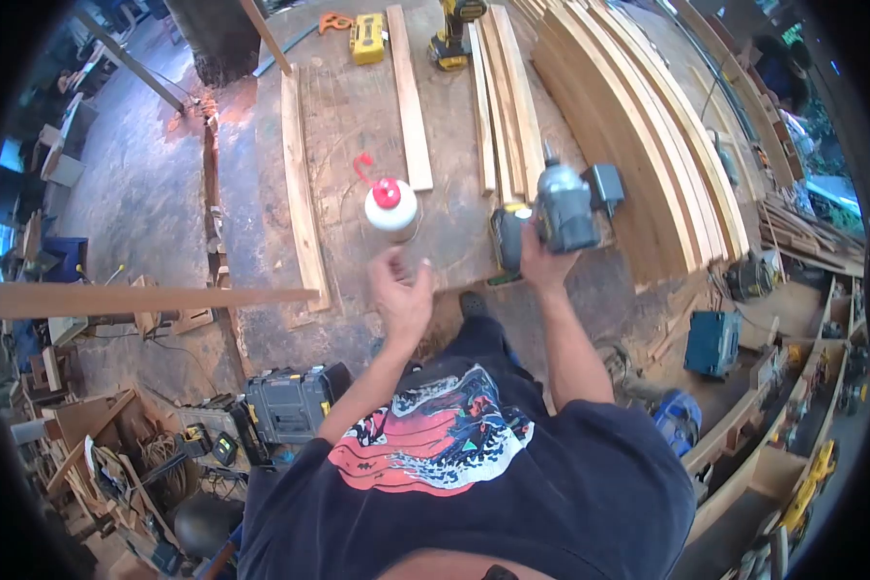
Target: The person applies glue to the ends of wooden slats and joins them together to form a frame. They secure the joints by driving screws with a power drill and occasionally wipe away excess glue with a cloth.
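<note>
Weighing heavy, as judged, and stiff: drill [565, 208], held at the near edge of the bench [343, 121], its handle gripped by the right hand [543, 259]; best grasped there, between the thick ends. Bottle [390, 211]: one, red-capped, probably light and squeezable, best taken round its middle. Left hand [401, 298]: near the bottle, loosely curled, nothing held. Also counted: one second drill [449, 52], one yellow case [367, 41], one orange-handled saw [334, 21]. Wood strips [411, 111]: several, too close-set to be counted.
</note>
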A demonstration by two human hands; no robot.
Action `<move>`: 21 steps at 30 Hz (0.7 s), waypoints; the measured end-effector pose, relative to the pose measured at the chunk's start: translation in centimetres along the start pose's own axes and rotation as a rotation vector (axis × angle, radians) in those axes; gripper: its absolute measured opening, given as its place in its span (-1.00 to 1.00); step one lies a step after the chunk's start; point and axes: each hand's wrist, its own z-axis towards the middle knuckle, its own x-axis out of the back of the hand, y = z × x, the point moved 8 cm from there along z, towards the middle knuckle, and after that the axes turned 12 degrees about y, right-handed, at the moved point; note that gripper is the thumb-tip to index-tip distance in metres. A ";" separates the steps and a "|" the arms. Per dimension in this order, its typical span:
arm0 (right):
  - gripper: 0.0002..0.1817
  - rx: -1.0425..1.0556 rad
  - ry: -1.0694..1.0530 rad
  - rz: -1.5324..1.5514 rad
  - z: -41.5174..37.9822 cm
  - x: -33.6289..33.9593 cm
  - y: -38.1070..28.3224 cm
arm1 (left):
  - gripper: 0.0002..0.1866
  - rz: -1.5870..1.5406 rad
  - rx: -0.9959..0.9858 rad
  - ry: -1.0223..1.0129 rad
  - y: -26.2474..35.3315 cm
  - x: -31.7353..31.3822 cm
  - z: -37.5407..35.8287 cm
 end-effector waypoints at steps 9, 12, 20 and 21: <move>-0.56 0.308 -0.382 0.053 -0.3 -1.0 -1.4 | -0.15 0.115 0.085 0.372 -3.7 -4.3 8.1; -0.62 0.156 -0.492 0.153 -2.2 -1.2 0.7 | -0.10 0.293 0.263 0.429 -4.4 -4.8 11.5; -0.55 -0.141 -0.559 0.506 0.8 -1.9 0.0 | -0.07 0.761 -0.010 0.588 -2.1 -10.7 7.4; -0.52 -0.104 -0.584 0.511 1.1 -1.7 -0.5 | -0.11 0.920 -0.145 0.547 -1.0 -11.8 6.8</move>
